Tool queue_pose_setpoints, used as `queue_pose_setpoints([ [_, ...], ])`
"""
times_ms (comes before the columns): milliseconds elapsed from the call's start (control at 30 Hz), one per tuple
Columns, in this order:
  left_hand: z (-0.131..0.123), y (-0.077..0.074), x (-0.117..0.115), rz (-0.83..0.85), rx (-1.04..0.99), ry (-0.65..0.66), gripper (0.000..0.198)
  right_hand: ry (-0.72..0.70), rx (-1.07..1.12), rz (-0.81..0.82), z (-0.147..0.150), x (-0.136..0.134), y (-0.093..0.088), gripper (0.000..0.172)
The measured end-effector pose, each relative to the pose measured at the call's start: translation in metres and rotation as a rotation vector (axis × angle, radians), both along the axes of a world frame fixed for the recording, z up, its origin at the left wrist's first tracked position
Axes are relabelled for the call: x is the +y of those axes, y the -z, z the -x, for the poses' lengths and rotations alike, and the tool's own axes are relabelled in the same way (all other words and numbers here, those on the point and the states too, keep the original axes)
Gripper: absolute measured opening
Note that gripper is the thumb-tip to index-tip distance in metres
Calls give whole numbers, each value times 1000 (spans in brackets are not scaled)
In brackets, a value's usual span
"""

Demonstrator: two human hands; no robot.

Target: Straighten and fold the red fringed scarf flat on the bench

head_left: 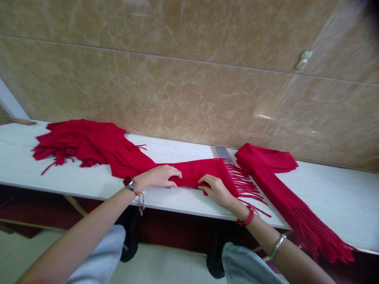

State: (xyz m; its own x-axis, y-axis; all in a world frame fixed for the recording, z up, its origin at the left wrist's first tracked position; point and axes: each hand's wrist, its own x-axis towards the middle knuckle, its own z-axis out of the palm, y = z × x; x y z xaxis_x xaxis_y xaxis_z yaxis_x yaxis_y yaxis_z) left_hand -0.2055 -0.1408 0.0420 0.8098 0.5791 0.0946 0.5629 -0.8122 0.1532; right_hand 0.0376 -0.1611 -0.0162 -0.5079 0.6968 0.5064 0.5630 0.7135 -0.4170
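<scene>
A red fringed scarf lies along the white bench top, its middle part folded into a narrow flat strip. Fringe hangs off the strip's right end. To the left the red cloth spreads into a loose, rumpled heap. My left hand has its fingers over the strip and its thumb at the front edge, closed on the cloth. A short way to the right, my right hand pinches the same front edge with curled fingers.
Another red scarf, folded narrow, lies at the right, its fringed end over the bench's front edge. A small blurred rectangular item sits by the wall. The white bench runs along a tan tiled wall. My shoes are below it.
</scene>
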Motion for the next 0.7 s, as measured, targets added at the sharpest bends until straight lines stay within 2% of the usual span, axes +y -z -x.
queue_pose_setpoints([
  [67,1,0,3,28,-6,8,6,5,-8,0,0,0,0,7],
  [267,3,6,13,69,-18,-9,17,43,-26,27,1,1,-1,10],
  [533,2,12,17,53,-21,-29,20,66,22,133,2,-2,-3,10],
  [633,3,11,18,36,-41,-43,20,48,65,109,3,-1,-2,23],
  [700,3,9,19,18,-35,-41,21,73,84,93,3,1,-1,24],
])
